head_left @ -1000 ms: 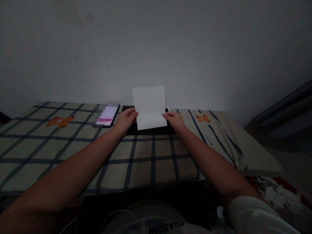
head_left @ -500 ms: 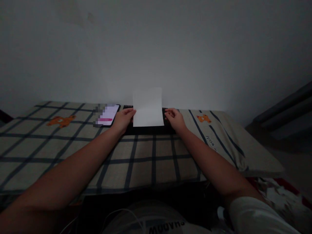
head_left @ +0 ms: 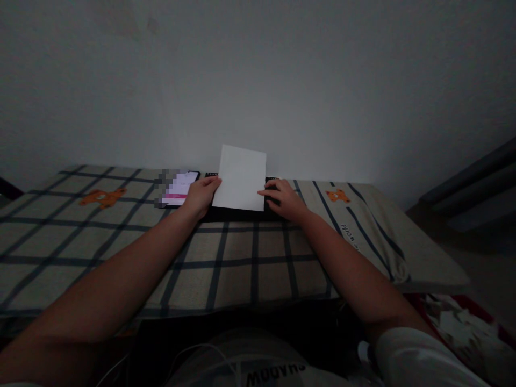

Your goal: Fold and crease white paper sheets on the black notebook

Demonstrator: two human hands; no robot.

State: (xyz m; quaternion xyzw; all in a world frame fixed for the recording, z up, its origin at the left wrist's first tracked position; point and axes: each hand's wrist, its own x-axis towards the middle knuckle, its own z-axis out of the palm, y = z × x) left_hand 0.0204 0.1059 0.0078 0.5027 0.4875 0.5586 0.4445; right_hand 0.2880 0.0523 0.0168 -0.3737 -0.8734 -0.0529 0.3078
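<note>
One white sheet (head_left: 241, 178) between two hands, left hand (head_left: 202, 194), right hand (head_left: 283, 198), one phone (head_left: 180, 188)

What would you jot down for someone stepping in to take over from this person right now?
Left hand: holds the left edge of the white paper.
Right hand: fingertips at the paper's lower right corner, resting on the black pad.
The paper stands tilted above the pad, at the far side of the checked cloth. A lit phone lies just left of the left hand.
Done: the paper looks folded to a smaller sheet.
Left: it is not yet lying flat; whether more folds follow cannot be told.
</note>
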